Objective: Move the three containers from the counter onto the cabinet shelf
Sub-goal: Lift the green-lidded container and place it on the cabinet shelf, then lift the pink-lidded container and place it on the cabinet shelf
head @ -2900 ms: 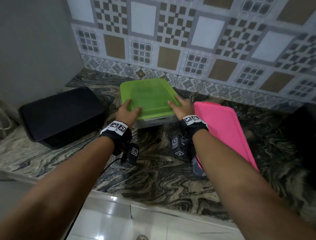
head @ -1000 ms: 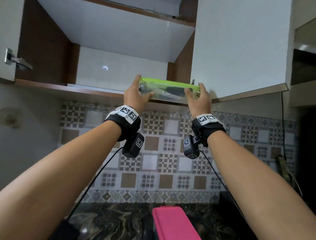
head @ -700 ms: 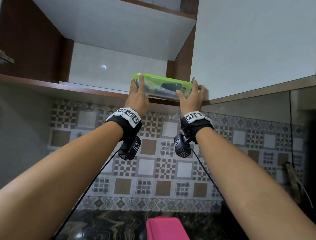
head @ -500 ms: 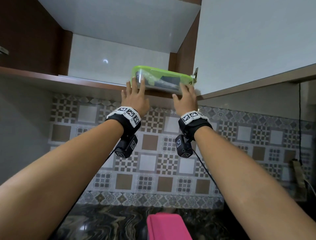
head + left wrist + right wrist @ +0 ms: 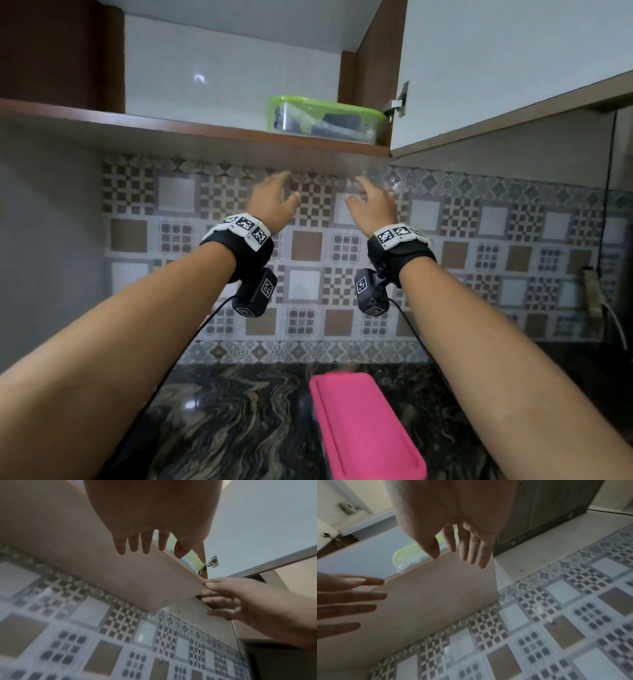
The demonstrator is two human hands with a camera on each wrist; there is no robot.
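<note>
Clear plastic container with green lid [image 5: 323, 120] sits on the brown wooden cabinet shelf [image 5: 171, 135], right end, by the door hinge [image 5: 399, 102]. Left hand [image 5: 272, 202] and right hand [image 5: 371, 204] both empty, fingers spread, below the shelf edge. Pink-lidded rectangular container [image 5: 363, 428] on the dark marble counter [image 5: 222, 421].

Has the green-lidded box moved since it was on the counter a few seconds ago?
Yes. The green-lidded container has gone up from the counter onto the cabinet shelf, near the door hinge.
</note>
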